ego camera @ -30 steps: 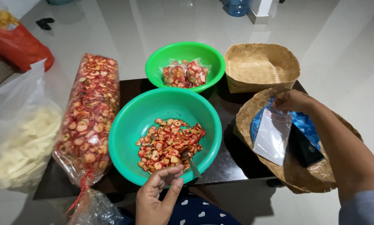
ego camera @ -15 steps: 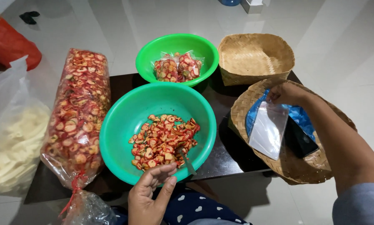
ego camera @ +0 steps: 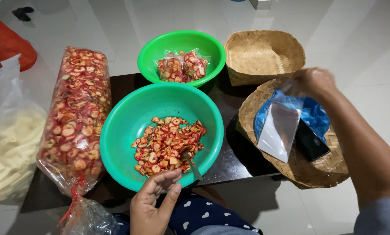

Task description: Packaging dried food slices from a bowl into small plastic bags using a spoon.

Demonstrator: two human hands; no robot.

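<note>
While the right hand (ego camera: 314,82) pinches a small clear plastic bag (ego camera: 278,130) by its top edge, lifting it above the woven tray (ego camera: 334,167), the left hand (ego camera: 153,204) waits open and empty at the near rim of the big green bowl (ego camera: 116,143) of red chips (ego camera: 166,143). Judging by this, a bag is being fetched; opening its mouth would take both hands.

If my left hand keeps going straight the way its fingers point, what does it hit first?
Probably the near rim of the big green bowl: the left hand points up and slightly right, fingertips already at that rim. Beyond lie the chips. Height is unclear.
</note>
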